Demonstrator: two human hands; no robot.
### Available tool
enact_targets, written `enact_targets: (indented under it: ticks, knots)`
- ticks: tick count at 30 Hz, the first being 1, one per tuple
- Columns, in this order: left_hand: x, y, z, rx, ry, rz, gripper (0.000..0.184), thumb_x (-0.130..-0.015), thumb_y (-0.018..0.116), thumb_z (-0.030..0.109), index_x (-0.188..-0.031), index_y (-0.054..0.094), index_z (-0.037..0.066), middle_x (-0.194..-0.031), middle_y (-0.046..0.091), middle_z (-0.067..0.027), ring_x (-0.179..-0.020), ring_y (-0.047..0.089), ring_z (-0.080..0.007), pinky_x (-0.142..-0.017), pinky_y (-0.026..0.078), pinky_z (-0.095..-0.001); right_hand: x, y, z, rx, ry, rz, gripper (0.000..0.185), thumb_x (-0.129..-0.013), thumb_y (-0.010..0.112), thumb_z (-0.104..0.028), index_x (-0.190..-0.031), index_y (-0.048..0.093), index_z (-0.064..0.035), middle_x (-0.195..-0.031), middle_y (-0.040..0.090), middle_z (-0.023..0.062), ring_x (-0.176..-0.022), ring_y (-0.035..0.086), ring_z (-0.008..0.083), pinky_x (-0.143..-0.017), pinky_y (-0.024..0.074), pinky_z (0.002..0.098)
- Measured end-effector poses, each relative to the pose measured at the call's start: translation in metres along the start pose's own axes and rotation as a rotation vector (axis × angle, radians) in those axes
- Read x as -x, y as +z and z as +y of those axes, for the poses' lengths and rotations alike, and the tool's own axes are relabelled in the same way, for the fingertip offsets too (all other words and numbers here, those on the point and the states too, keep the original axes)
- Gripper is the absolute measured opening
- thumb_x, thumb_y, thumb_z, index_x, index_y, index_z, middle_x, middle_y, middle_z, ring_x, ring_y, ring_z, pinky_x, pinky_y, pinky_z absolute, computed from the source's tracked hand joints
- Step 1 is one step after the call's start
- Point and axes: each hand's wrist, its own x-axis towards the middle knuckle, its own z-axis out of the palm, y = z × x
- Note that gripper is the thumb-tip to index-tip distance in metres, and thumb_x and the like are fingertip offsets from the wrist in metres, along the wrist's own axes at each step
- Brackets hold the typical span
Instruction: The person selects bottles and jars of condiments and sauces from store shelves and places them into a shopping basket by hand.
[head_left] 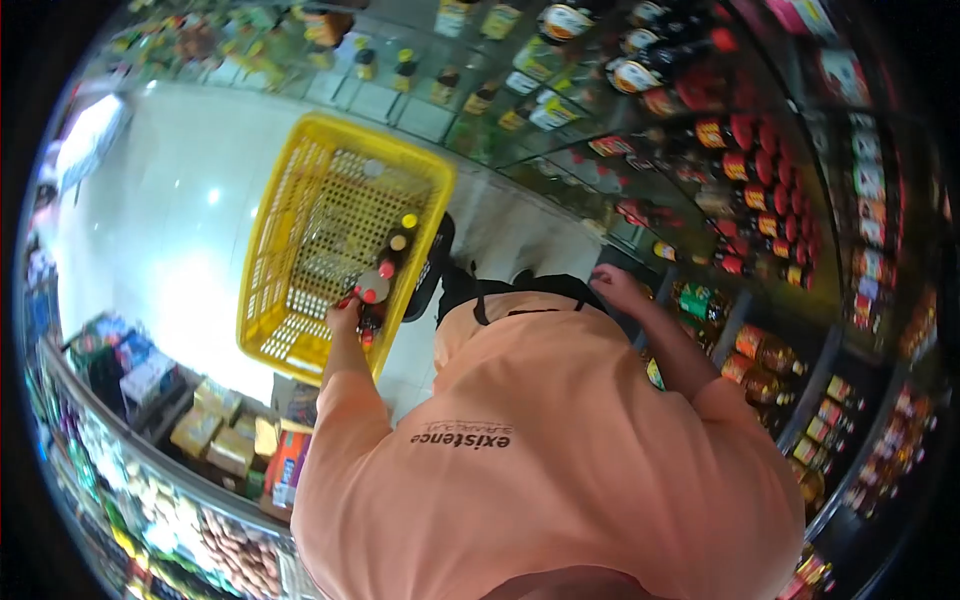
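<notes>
My left hand [343,317] reaches down into a yellow plastic basket [275,240] with perforated walls. Its fingers are closed round a small bottle [350,299] with red on it, mostly covered by the hand. Beside it, several bottles [386,268] with red, yellow and pale caps are gathered along the basket's right side. My right hand [612,286] hangs by my waist, close to the shelves, with its fingers curled and nothing seen in them.
Shelves of dark red-capped bottles [745,165] rise on the right, with bottles of golden liquid [765,350] lower down. More bottles [480,98] line the far shelf. Cartons [232,450] and produce bins [235,550] stand at lower left. Shiny floor [170,200] lies beyond the basket.
</notes>
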Motion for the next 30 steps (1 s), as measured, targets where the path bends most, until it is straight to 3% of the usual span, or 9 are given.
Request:
enact_targets:
  ticks: [1, 6, 11, 14, 16, 19, 22, 24, 30]
  knots:
    - [0.035, -0.013, 0.029, 0.123, -0.004, -0.029, 0.066, -0.064, 0.090, 0.037, -0.114, 0.069, -0.001, -0.106, 0.074, -0.0173, -0.099, 0.072, -0.0318, -0.091, 0.056, -0.0415, 0.003, 0.000, -0.007, -0.006, 0.009, -0.015, 0.037, -0.093, 0.070, -0.024, -0.123, 0.064, -0.0033, -0.107, 0.072, 0.0150, -0.095, 0.069, 0.0196, -0.082, 0.0554, 0.0358]
    - [0.002, -0.002, 0.010, -0.045, 0.031, -0.115, 0.069, -0.065, 0.092, 0.032, -0.121, 0.065, 0.000, -0.114, 0.072, -0.0161, -0.102, 0.070, -0.0292, -0.090, 0.056, -0.0390, 0.009, 0.003, 0.020, -0.035, -0.040, 0.038, 0.039, -0.091, 0.070, -0.027, -0.124, 0.065, -0.0058, -0.098, 0.073, 0.0136, -0.085, 0.070, 0.0228, -0.076, 0.0564, 0.0383]
    - [-0.028, 0.010, -0.015, 0.228, 0.054, -0.172, 0.080, -0.068, 0.092, 0.040, -0.127, 0.060, -0.003, -0.114, 0.070, -0.0156, -0.099, 0.069, -0.0256, -0.085, 0.057, -0.0385, 0.027, 0.000, 0.048, -0.018, 0.137, -0.070, 0.044, -0.092, 0.069, -0.028, -0.129, 0.061, -0.0052, -0.100, 0.074, 0.0138, -0.075, 0.070, 0.0213, -0.067, 0.0559, 0.0379]
    - [0.020, -0.010, 0.035, 0.128, -0.071, -0.186, 0.088, -0.069, 0.092, 0.041, -0.132, 0.054, -0.007, -0.114, 0.069, -0.0164, -0.100, 0.068, -0.0257, -0.081, 0.058, -0.0396, 0.030, 0.010, 0.081, -0.046, 0.127, -0.008, 0.044, -0.092, 0.069, -0.028, -0.129, 0.061, -0.0059, -0.098, 0.073, 0.0139, -0.072, 0.070, 0.0218, -0.067, 0.0560, 0.0383]
    - [-0.008, 0.000, 0.017, 0.265, -0.180, -0.213, 0.094, -0.068, 0.093, 0.035, -0.139, 0.048, -0.006, -0.114, 0.069, -0.0163, -0.101, 0.069, -0.0267, -0.081, 0.059, -0.0398, 0.020, 0.018, 0.105, -0.005, 0.104, 0.004, 0.044, -0.091, 0.069, -0.029, -0.129, 0.062, -0.0063, -0.099, 0.073, 0.0146, -0.073, 0.071, 0.0227, -0.069, 0.0564, 0.0389]
    - [0.008, -0.006, 0.020, 0.271, -0.107, -0.092, 0.098, -0.068, 0.091, 0.033, -0.145, 0.043, -0.005, -0.116, 0.070, -0.0174, -0.104, 0.069, -0.0282, -0.083, 0.059, -0.0395, 0.030, 0.015, 0.091, -0.016, 0.067, -0.007, 0.044, -0.090, 0.069, -0.031, -0.126, 0.063, -0.0069, -0.101, 0.073, 0.0165, -0.079, 0.072, 0.0258, -0.074, 0.0568, 0.0401]
    - [0.031, -0.035, 0.039, 0.122, -0.007, 0.113, 0.074, -0.078, 0.079, 0.036, -0.138, 0.056, -0.001, -0.129, 0.066, -0.0221, -0.111, 0.068, -0.0349, -0.088, 0.059, -0.0422, 0.028, 0.017, 0.087, -0.062, 0.024, 0.028, 0.043, -0.090, 0.069, -0.031, -0.124, 0.064, -0.0058, -0.105, 0.073, 0.0171, -0.092, 0.072, 0.0285, -0.083, 0.0557, 0.0395]
    - [0.053, -0.049, 0.060, -0.001, 0.147, 0.260, 0.056, -0.084, 0.071, 0.034, -0.130, 0.064, 0.002, -0.125, 0.067, -0.0220, -0.108, 0.068, -0.0364, -0.090, 0.058, -0.0428, 0.031, 0.012, 0.087, -0.050, -0.039, 0.091, 0.042, -0.089, 0.070, -0.031, -0.122, 0.065, -0.0050, -0.104, 0.073, 0.0166, -0.099, 0.071, 0.0298, -0.089, 0.0546, 0.0382]
    - [0.136, -0.054, 0.138, 0.007, 0.328, 0.474, 0.042, -0.092, 0.063, 0.031, -0.124, 0.067, 0.004, -0.117, 0.070, -0.0205, -0.104, 0.069, -0.0356, -0.089, 0.055, -0.0441, 0.044, -0.052, 0.110, -0.196, -0.153, 0.286, 0.038, -0.089, 0.066, -0.033, -0.115, 0.067, -0.0058, -0.108, 0.072, 0.0164, -0.102, 0.069, 0.0340, -0.089, 0.0536, 0.0421]
